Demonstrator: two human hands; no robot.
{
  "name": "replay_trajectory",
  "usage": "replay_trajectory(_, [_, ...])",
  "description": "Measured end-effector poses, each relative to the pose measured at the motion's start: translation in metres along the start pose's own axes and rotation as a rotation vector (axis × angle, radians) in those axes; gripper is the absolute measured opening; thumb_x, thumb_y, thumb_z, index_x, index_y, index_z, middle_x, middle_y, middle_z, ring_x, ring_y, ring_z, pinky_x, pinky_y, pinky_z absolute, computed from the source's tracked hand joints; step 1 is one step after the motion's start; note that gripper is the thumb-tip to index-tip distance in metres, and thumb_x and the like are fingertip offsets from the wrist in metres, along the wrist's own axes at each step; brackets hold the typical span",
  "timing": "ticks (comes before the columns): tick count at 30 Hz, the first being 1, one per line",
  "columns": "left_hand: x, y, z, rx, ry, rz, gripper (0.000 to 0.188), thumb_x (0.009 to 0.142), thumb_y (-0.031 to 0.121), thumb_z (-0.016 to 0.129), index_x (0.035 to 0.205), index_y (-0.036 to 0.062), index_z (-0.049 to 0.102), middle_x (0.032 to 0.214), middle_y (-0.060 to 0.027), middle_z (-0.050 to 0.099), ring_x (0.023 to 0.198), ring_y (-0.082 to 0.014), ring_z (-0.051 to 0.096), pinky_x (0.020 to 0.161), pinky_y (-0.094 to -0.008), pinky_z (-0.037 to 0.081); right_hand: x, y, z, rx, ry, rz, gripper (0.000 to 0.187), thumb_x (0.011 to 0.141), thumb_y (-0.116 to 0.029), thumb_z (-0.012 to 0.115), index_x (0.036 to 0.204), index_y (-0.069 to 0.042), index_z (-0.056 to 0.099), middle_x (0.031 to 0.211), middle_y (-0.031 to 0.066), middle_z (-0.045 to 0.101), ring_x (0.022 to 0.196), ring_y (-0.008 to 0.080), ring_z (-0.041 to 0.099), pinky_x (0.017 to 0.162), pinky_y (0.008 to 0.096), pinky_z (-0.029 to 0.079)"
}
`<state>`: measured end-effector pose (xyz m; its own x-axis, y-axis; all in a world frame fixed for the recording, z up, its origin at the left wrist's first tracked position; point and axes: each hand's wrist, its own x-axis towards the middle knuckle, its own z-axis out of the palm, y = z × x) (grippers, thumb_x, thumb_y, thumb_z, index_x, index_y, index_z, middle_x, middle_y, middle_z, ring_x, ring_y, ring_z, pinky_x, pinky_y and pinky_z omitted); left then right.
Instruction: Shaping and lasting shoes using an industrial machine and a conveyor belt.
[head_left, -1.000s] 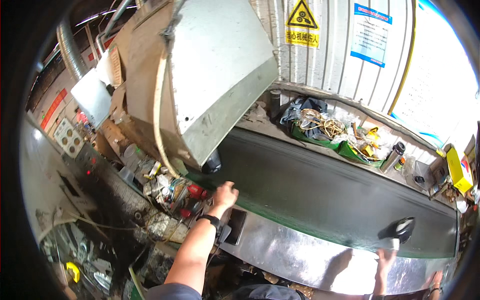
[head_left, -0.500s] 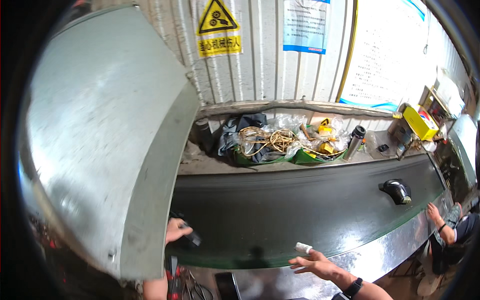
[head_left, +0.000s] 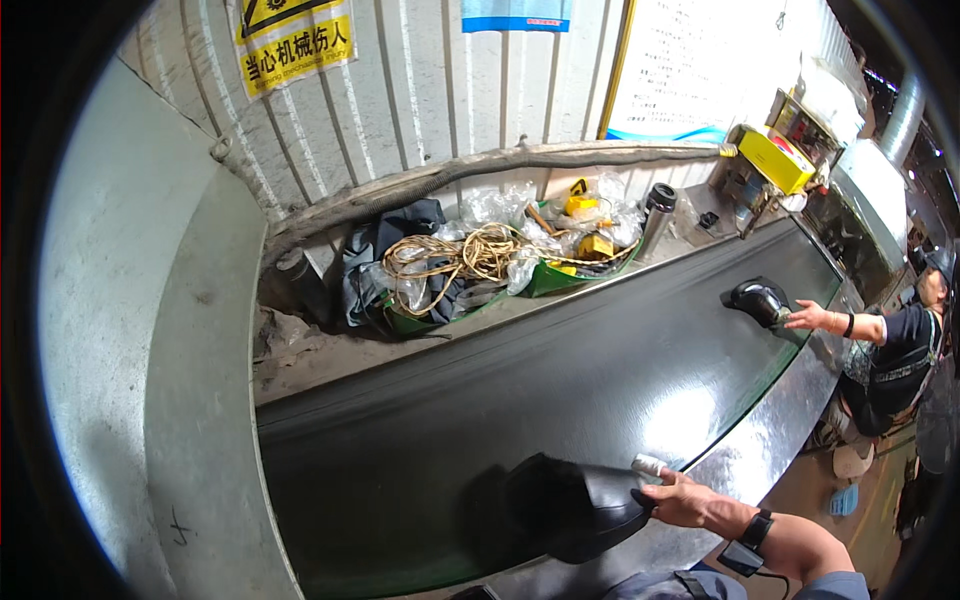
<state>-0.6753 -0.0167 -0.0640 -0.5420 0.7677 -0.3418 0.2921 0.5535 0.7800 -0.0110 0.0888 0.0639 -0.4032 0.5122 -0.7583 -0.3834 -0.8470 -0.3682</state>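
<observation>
My right hand [head_left: 685, 500] reaches in from the lower right, one finger wrapped in white. Its fingers close on the rounded end of a black leather shoe upper [head_left: 610, 500], tilted over the near part of the dark conveyor belt [head_left: 430, 430]. An opening in the shoe upper faces left, and its far-left end merges with its shadow. My left hand is out of view. Farther along the belt rests another glossy black shoe-shaped piece [head_left: 760, 300], with a co-worker's hand [head_left: 808, 315] at its end.
A large grey metal housing [head_left: 200, 380] stands at the left. Along the wall shelf [head_left: 320, 360] lie coiled cord [head_left: 480, 255], plastic bags and a steel flask [head_left: 658, 220]. A yellow box [head_left: 777, 160] is at the far right. A co-worker [head_left: 900, 350] sits beyond the metal edge.
The view has swung right. My right hand, open before, now grips the black shoe upper. My left hand has left view. The co-worker's hand has reached the far black piece.
</observation>
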Motion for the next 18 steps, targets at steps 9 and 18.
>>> replay_trajectory(9, [-0.166, 0.021, -0.007, 0.080, 0.619, -0.347, 0.081, 0.068, 0.031, 0.090, 0.137, 0.0081, 0.055, 0.131, -0.0223, 0.062, 0.121, -0.0382, 0.062, 0.103, -0.0457, 0.051, -0.087, -0.001, -0.051, -0.097, -0.132, -0.095, 0.059, 0.098, -0.007, 0.068, 0.148, -0.025, 0.042, 0.147, 0.0094, 0.052, 0.137, 0.0378, 0.051, 0.108, 0.0825, 0.029])
replay_trajectory(18, [-0.342, 0.192, 0.171, 0.655, 0.374, 0.777, 0.062, 0.051, 0.018, 0.084, 0.110, 0.0166, 0.066, 0.139, -0.0210, 0.041, 0.130, -0.0459, 0.040, 0.101, -0.0602, 0.037, -0.115, 0.010, -0.143, -0.210, -0.154, -0.280, 0.065, 0.099, -0.029, 0.069, 0.153, -0.024, 0.034, 0.153, 0.0120, 0.043, 0.141, 0.0390, 0.045, 0.108, 0.0763, 0.038])
